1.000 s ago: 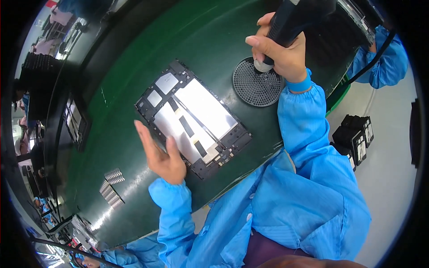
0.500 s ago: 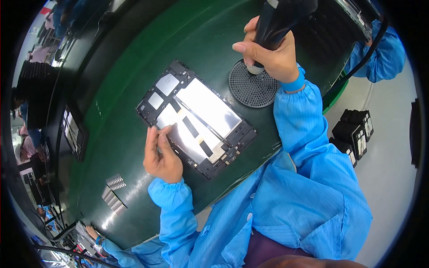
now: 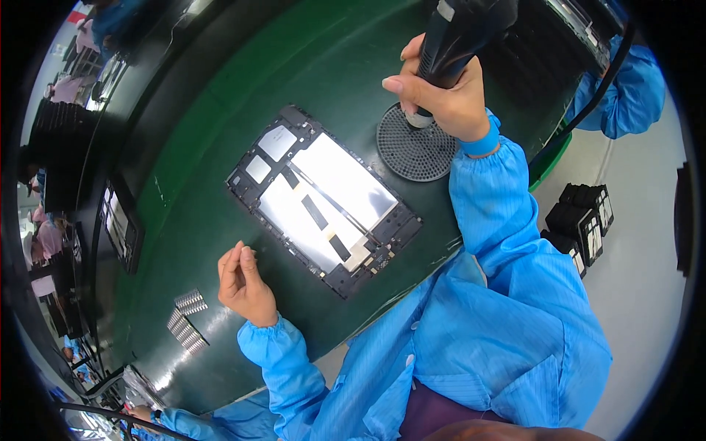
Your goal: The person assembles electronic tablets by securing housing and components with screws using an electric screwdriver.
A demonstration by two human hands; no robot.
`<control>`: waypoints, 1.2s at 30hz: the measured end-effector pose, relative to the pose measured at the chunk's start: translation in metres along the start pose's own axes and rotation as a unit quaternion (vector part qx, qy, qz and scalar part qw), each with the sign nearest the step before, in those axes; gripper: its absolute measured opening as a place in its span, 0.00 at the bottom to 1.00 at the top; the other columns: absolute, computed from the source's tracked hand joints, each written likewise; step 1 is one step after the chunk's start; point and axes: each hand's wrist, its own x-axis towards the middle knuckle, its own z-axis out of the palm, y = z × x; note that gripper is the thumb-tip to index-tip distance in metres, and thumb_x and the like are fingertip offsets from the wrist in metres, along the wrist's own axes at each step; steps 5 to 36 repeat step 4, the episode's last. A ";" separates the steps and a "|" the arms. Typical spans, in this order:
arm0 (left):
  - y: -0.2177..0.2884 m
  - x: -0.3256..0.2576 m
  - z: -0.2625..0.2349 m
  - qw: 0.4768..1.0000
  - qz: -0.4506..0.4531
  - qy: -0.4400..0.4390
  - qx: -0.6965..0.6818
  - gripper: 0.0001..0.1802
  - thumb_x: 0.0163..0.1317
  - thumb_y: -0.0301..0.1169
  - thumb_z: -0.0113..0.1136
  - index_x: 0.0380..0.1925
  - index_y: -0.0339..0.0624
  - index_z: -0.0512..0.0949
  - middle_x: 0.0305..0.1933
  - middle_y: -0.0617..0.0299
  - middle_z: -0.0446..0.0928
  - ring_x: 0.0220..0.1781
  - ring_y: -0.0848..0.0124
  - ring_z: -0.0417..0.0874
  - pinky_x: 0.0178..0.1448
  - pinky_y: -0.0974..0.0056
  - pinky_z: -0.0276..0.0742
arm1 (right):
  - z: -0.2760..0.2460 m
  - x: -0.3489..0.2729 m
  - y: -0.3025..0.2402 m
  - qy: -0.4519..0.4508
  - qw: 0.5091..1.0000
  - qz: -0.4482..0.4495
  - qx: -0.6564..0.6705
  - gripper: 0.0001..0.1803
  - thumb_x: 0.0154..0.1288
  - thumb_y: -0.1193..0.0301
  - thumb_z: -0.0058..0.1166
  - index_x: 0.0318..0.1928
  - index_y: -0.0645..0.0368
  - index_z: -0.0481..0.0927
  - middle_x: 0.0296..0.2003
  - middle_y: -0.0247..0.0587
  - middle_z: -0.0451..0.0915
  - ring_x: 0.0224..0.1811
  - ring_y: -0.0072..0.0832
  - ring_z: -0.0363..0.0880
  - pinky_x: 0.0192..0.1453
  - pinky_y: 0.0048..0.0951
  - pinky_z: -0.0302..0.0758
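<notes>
The tablet-like device [image 3: 321,202] lies opened on the green table, with its black frame and silvery inner panels facing up. My left hand [image 3: 248,288] hovers left of its lower-left edge, apart from it. The thumb and fingertips are pinched together; whatever may be between them is too small to make out. My right hand [image 3: 457,101] is wrapped round a thick black handheld tool [image 3: 465,33], beyond the device's right side. The tool's pale round end [image 3: 420,119] points down over a round grey perforated disc [image 3: 416,158], partly covering it.
Small metallic strips [image 3: 187,320] lie on the green table [image 3: 213,220] at left. Another panel [image 3: 118,224] stands at the far left. Stacked black devices [image 3: 585,217] are on the right, below the table's edge. A black cable [image 3: 607,84] and co-worker's blue sleeve [image 3: 625,92] are at upper right.
My left hand has drawn away from the device's edge, moving left and toward me, its fingertips closing together. My right hand and the black tool have barely moved.
</notes>
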 end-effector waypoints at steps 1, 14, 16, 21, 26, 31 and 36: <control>-0.001 -0.001 -0.003 0.999 -0.024 -0.014 -0.017 0.09 0.59 0.19 0.56 0.40 0.28 0.76 0.39 0.55 0.77 0.34 0.73 0.78 0.41 0.72 0.74 | 0.002 0.000 0.000 -0.002 1.000 0.000 0.004 0.16 0.51 0.79 0.63 0.39 0.63 0.72 0.19 0.35 0.76 0.17 0.19 0.74 0.23 0.19 0.71; 0.003 -0.004 -0.006 0.992 -0.115 -0.029 -0.047 0.12 0.56 0.20 0.60 0.42 0.33 0.77 0.37 0.55 0.78 0.33 0.73 0.80 0.38 0.73 0.76 | 0.005 -0.001 -0.002 -0.007 1.000 0.008 -0.023 0.15 0.52 0.80 0.62 0.40 0.63 0.72 0.19 0.36 0.76 0.17 0.20 0.74 0.23 0.20 0.71; 0.003 -0.004 -0.006 0.992 -0.115 -0.029 -0.047 0.12 0.56 0.20 0.60 0.42 0.33 0.77 0.37 0.55 0.78 0.33 0.73 0.80 0.38 0.73 0.76 | 0.005 -0.001 -0.002 -0.007 1.000 0.008 -0.023 0.15 0.52 0.80 0.62 0.40 0.63 0.72 0.19 0.36 0.76 0.17 0.20 0.74 0.23 0.20 0.71; 0.003 -0.004 -0.006 0.992 -0.115 -0.029 -0.047 0.12 0.56 0.20 0.60 0.42 0.33 0.77 0.37 0.55 0.78 0.33 0.73 0.80 0.38 0.73 0.76 | 0.005 -0.001 -0.002 -0.007 1.000 0.008 -0.023 0.15 0.52 0.80 0.62 0.40 0.63 0.72 0.19 0.36 0.76 0.17 0.20 0.74 0.23 0.20 0.71; 0.003 -0.004 -0.006 0.992 -0.115 -0.029 -0.047 0.12 0.56 0.20 0.60 0.42 0.33 0.77 0.37 0.55 0.78 0.33 0.73 0.80 0.38 0.73 0.76 | 0.005 -0.001 -0.002 -0.007 1.000 0.008 -0.023 0.15 0.52 0.80 0.62 0.40 0.63 0.72 0.19 0.36 0.76 0.17 0.20 0.74 0.23 0.20 0.71; 0.003 -0.004 -0.006 0.992 -0.115 -0.029 -0.047 0.12 0.56 0.20 0.60 0.42 0.33 0.77 0.37 0.55 0.78 0.33 0.73 0.80 0.38 0.73 0.76 | 0.005 -0.001 -0.002 -0.007 1.000 0.008 -0.023 0.15 0.52 0.80 0.62 0.40 0.63 0.72 0.19 0.36 0.76 0.17 0.20 0.74 0.23 0.20 0.71; 0.003 -0.004 -0.006 0.992 -0.115 -0.029 -0.047 0.12 0.56 0.20 0.60 0.42 0.33 0.77 0.37 0.55 0.78 0.33 0.73 0.80 0.38 0.73 0.76 | 0.005 -0.001 -0.002 -0.007 1.000 0.008 -0.023 0.15 0.52 0.80 0.62 0.40 0.63 0.72 0.19 0.36 0.76 0.17 0.20 0.74 0.23 0.20 0.71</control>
